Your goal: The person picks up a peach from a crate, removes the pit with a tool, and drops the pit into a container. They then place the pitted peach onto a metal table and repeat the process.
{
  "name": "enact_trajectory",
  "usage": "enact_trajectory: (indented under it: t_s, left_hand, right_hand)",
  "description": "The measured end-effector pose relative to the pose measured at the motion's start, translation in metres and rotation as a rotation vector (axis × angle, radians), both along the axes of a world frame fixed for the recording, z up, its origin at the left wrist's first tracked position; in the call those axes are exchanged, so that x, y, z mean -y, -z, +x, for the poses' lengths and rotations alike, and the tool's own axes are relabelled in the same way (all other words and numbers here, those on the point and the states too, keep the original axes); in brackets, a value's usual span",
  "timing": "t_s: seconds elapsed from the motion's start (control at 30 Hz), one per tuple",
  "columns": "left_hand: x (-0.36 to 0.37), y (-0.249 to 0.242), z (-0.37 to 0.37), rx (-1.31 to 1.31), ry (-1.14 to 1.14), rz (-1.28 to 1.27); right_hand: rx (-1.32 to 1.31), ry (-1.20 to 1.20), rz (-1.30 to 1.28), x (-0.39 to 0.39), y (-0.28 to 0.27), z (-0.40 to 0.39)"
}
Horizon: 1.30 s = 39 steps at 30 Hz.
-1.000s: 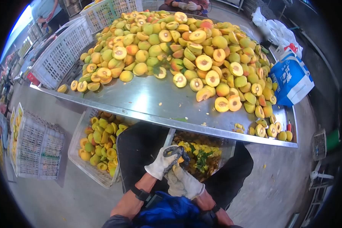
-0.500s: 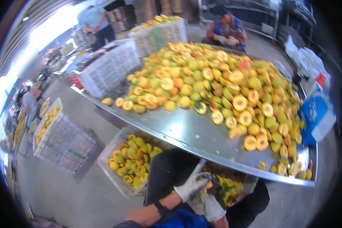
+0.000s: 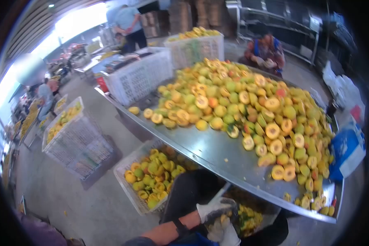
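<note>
My left hand (image 3: 215, 210), in a white glove with a dark stained palm, is low in the view, its fingers curled; what they hold is hidden. Just below it my right hand (image 3: 224, 233), also gloved, is blurred, its fingers bent close to the left one. Behind the hands, under the table edge, lie yellow-green pieces (image 3: 250, 219) in a container. A large pile of halved yellow and green fruit (image 3: 233, 98) covers much of the metal table (image 3: 201, 147) above my hands.
A crate of fruit halves (image 3: 141, 201) stands on the floor left of my legs. Another filled crate (image 3: 80, 143) is farther left. Two white crates (image 3: 143, 76) stand on the table's far left. A blue bag (image 3: 346, 151) is at right. One person (image 3: 266, 55) sits opposite; others are farther back.
The view has shifted, so the table and crates appear farther right and lower. My hands stay close together, and the orange piece seen between them earlier no longer shows.
</note>
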<state>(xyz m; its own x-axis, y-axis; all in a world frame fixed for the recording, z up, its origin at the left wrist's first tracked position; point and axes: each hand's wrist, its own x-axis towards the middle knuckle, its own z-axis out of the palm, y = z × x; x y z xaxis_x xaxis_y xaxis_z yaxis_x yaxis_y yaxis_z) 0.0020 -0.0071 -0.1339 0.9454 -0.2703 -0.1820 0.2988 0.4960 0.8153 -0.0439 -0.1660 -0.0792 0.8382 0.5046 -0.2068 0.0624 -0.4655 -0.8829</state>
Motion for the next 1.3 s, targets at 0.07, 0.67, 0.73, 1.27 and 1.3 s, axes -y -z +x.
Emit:
enact_trajectory:
  t_s: [0.07,0.67,0.73,1.27,1.3]
  left_hand:
    - [0.007,-0.01,-0.004,-0.107,-0.045,-0.023]
    - [0.024,0.029,0.004,-0.409,-0.207,-0.406]
    - [0.025,0.025,0.0,-0.41,-0.144,-0.435]
    - [-0.116,-0.086,-0.005,0.372,-0.807,1.536]
    - [-0.119,-0.096,-0.01,0.32,-0.847,1.555]
  right_hand:
    - [0.046,-0.049,-0.022,0.001,0.004,0.0]
    - [0.115,0.084,-0.025,0.009,0.041,-0.009]
    - [0.149,0.1,-0.141,0.009,0.035,-0.013]
    - [-0.251,0.267,0.035,0.052,0.076,0.042]
    - [-0.579,0.355,0.253,0.053,0.054,0.037]
